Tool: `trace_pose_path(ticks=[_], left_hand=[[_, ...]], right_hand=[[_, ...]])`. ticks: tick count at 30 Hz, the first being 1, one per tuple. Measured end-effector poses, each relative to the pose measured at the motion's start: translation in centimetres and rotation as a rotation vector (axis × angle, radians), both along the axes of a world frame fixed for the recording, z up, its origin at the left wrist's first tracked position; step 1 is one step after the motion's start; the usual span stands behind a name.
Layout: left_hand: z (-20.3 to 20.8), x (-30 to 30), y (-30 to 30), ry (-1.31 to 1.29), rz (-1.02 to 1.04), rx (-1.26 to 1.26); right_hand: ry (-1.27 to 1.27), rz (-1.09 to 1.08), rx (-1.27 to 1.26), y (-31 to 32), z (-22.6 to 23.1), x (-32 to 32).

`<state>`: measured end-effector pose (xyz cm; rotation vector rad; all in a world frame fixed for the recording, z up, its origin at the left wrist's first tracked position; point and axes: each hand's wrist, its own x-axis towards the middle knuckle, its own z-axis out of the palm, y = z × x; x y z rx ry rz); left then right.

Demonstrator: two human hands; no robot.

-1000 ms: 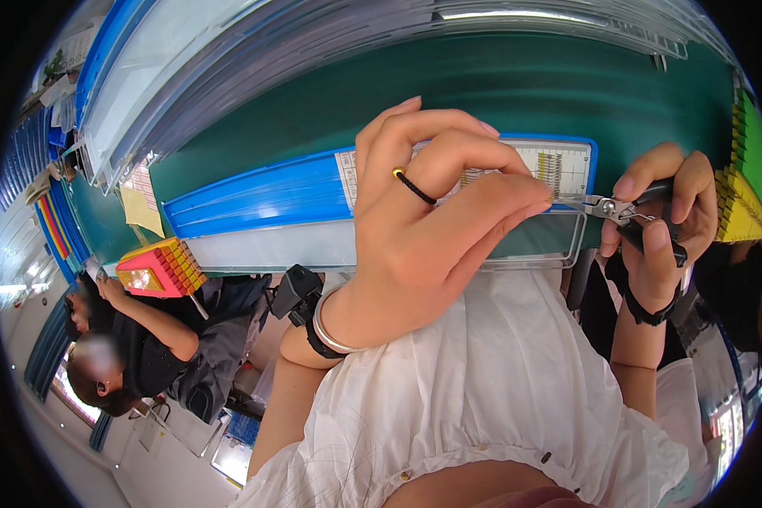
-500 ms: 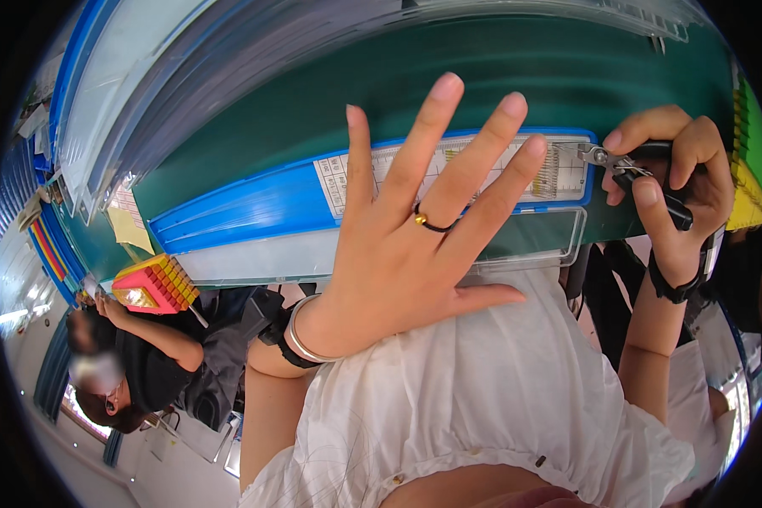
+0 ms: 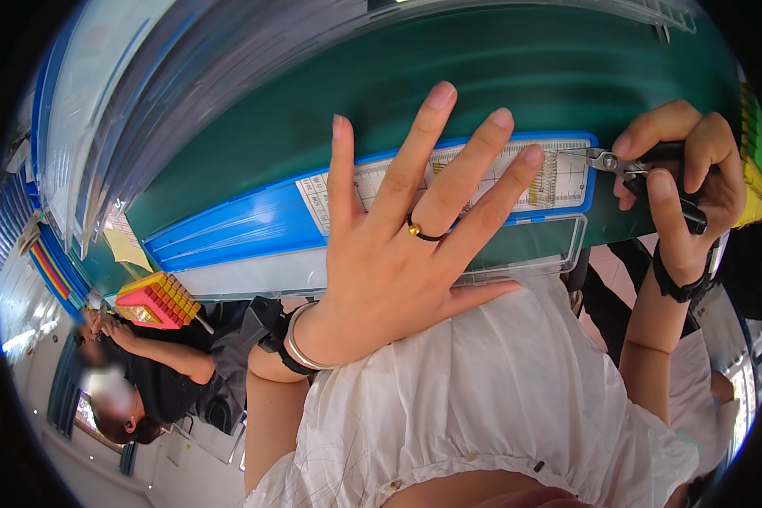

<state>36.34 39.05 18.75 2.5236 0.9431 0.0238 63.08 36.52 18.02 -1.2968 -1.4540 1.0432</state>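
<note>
My left hand (image 3: 402, 229) lies spread, fingers apart, across a long blue tray (image 3: 229, 224) and the white ruled card (image 3: 313, 201) set in it. Beneath and beside its index finger is a row of thin metal pieces (image 3: 544, 182) that look like pins or leads; part of the row is covered by my fingers. At the tray's right end, my right hand (image 3: 694, 182) is closed round the black handles of small cutting pliers (image 3: 606, 162). The pliers' narrow tips point left, just over the right side of that row. Whether they touch a piece is too small to tell.
A clear lid (image 3: 516, 247) runs along the tray's near side at the edge of the green table (image 3: 254, 148). Clear plastic boxes (image 3: 144, 93) stand far left. A pink and yellow box (image 3: 157, 300) lies left, near a co-worker in black. Yellow and green bins (image 3: 758, 173) stand right.
My right hand and the pliers have shifted slightly right and nearer. My left hand has slid a little left, still spread. The co-worker at the left has moved slightly.
</note>
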Motion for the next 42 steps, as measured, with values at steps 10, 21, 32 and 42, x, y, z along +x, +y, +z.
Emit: trace_pose_path(ticks=[10,21,32,42], left_hand=[[-0.22,-0.08,-0.15,0.008,-0.001,0.012],[-0.52,-0.10,-0.16,-0.053,-0.002,-0.018],[-0.51,0.27,-0.15,-0.105,0.010,-0.019],[-0.45,-0.06,-0.26,-0.082,0.017,-0.014]], right_hand=[[-0.018,0.043,0.022,0.25,-0.20,0.16],[0.019,0.086,0.016,0.52,-0.40,0.35],[0.005,0.059,-0.005,0.24,0.08,0.48],[0.046,0.044,0.049,0.00,-0.42,0.54]])
